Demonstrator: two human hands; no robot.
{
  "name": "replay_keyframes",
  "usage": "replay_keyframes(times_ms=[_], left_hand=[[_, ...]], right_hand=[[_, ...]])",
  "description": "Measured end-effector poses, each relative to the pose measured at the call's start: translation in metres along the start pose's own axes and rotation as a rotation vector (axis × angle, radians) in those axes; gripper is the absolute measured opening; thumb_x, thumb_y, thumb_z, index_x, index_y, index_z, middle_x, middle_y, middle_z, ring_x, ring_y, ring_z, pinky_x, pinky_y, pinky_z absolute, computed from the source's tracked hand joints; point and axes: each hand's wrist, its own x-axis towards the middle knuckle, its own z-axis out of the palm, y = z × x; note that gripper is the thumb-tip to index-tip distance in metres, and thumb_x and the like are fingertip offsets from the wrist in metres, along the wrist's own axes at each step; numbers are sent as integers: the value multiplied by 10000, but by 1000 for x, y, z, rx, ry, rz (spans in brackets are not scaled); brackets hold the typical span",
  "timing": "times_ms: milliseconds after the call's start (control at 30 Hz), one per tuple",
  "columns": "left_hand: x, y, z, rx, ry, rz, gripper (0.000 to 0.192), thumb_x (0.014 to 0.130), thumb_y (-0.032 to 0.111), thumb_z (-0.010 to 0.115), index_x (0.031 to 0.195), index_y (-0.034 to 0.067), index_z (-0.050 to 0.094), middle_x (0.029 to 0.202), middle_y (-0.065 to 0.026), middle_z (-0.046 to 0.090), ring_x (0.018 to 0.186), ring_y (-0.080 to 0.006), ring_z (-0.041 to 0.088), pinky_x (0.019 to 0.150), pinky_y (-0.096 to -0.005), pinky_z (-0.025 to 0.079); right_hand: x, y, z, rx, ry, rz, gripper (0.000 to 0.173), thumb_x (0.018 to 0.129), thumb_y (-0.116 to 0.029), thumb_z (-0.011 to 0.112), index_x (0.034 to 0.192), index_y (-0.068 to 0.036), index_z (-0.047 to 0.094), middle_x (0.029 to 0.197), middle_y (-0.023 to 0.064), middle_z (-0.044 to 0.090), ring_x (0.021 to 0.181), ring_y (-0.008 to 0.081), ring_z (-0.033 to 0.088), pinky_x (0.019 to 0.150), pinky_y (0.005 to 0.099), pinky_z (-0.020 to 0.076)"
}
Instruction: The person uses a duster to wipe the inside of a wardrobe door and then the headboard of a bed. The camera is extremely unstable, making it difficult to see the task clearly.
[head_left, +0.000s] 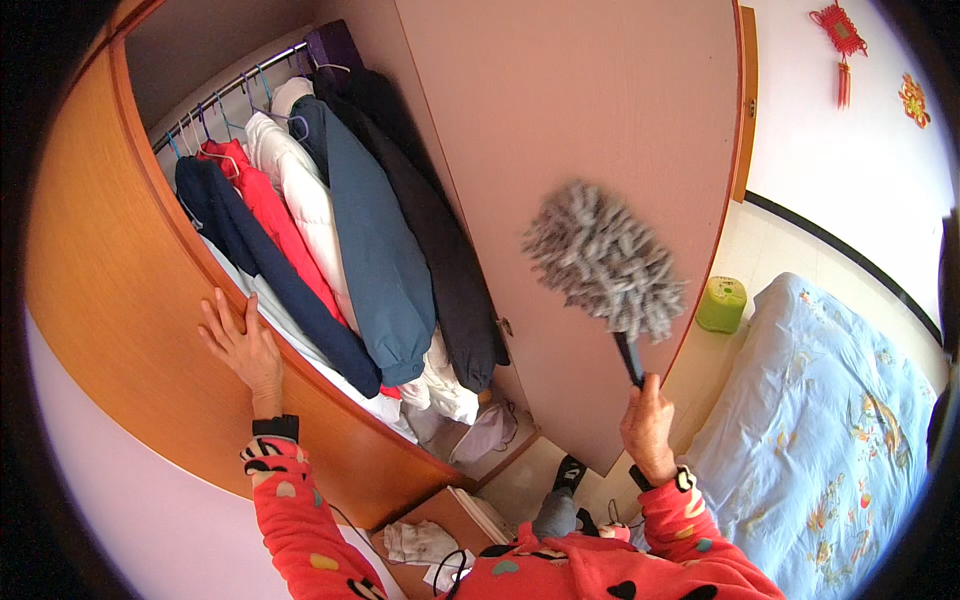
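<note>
My right hand (648, 429) grips the black handle of a grey fluffy duster (604, 259), its blurred head raised in front of the inner face of an open wardrobe door (585, 97). With fingers spread, my left hand (244, 349) rests flat against the other, orange-brown wooden door (112, 247), near its edge. Between the two doors, jackets hang from a metal rail (232, 94): a navy one (247, 240), a red one (266, 217), a white padded one (300, 199), a blue-grey coat (371, 240) and a black coat (442, 285).
A bed with a light blue patterned cover (817, 450) stands at the right, a green plastic stool (722, 304) beyond it. Low in front of me is a brown cabinet (409, 577) with a crumpled cloth (420, 541) on it. A bag (484, 435) lies on the wardrobe floor.
</note>
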Motion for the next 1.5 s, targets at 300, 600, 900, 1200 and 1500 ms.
replay_keyframes(times_ms=[300,600,900,1200,1500], left_hand=[[0,-2,-2,14,-33,-1,479,750,49,582,1200,213,604,1512,-109,288,1411,-358,214,1130,-539,135],[-2,-3,1,-19,-23,-5,498,741,31,589,1207,207,600,1506,-109,296,1408,-359,218,1131,-542,126],[0,-3,0,-20,-23,5,456,759,43,577,1188,196,609,1511,-117,289,1413,-360,203,1131,-543,122],[-1,-2,-1,3,-24,-1,463,759,52,573,1202,184,597,1513,-125,281,1415,-363,199,1132,-538,131],[1,-1,-3,-10,-26,5,463,759,51,564,1202,183,596,1513,-129,277,1419,-362,185,1133,-544,121]], right_hand=[[-67,75,104,-155,-348,-21,181,858,-108,538,969,-33,417,762,205,611,600,412,605,509,504,470],[-179,184,155,-568,-930,231,323,858,-185,523,1111,15,515,902,187,668,842,348,668,690,436,536],[-114,108,80,-359,-654,-62,202,875,-194,538,953,-9,512,696,178,634,568,354,627,484,440,479],[0,8,-57,38,11,-30,81,886,-38,497,954,4,487,647,224,525,564,425,538,509,461,410],[-59,51,-21,-133,-165,33,114,853,-76,550,891,-23,457,681,195,563,608,418,570,517,476,433]])
